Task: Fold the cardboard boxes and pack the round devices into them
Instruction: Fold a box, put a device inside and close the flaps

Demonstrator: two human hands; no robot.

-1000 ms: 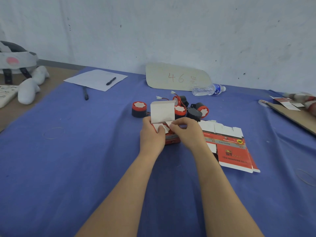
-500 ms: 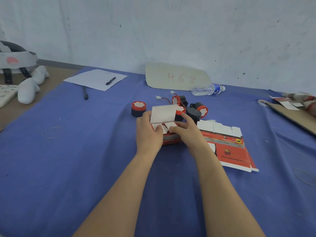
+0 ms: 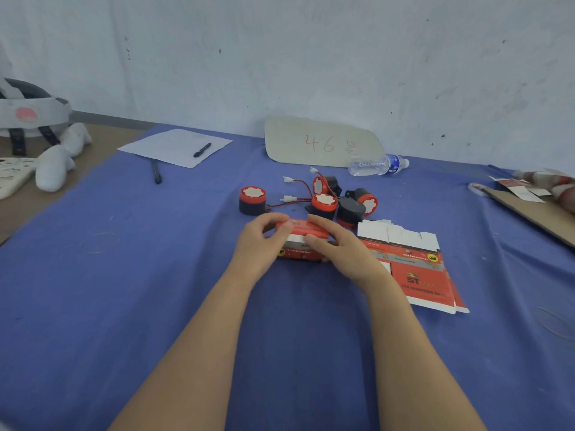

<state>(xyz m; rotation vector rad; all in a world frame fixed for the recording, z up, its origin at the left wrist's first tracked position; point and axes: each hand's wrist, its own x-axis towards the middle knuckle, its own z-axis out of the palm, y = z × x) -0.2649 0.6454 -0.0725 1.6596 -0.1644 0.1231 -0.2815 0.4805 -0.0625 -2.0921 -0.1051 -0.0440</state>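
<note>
Insp. note, your station:

- **Hands:** both are grasping the small red-and-white printed cardboard box [image 3: 303,241]. It sits on the blue-cloth counter [image 3: 155,290] at view ctr.
  - Your left hand [image 3: 261,244] curls round the box's 9 o'clock end, fingertips over the top edge.
  - Your right hand [image 3: 345,253] lies across the 3 o'clock end, fingers over the top, thumb on the near face.
- **Box:** top flap looks down. Can't tell if it's tucked in. Contents not visible.
- **Devices:** a cluster of round black-and-red devices w/ white faces [image 3: 324,205] lies loose at 12–1 o'clock of the box, near it but apart. A lone round device [image 3: 252,200] stands upright at 11 o'clock. Red-and-black leads w/ white plugs [image 3: 292,199] run btwn them.
- **Blanks:** flat unfolded red cardboard box blanks [image 3: 417,272] are stacked at 3–4 o'clock, just beside your right wrist.
- **Far edge:**
  - Beige cardboard sign marked "46" [image 3: 320,141] at 12 o'clock, by the wall.
  - Clear plastic water bottle [image 3: 378,164] on its side at 1 o'clock.
  - White paper sheet [image 3: 168,147] w/ a black pen [image 3: 202,149] on it at 10 o'clock.
</note>
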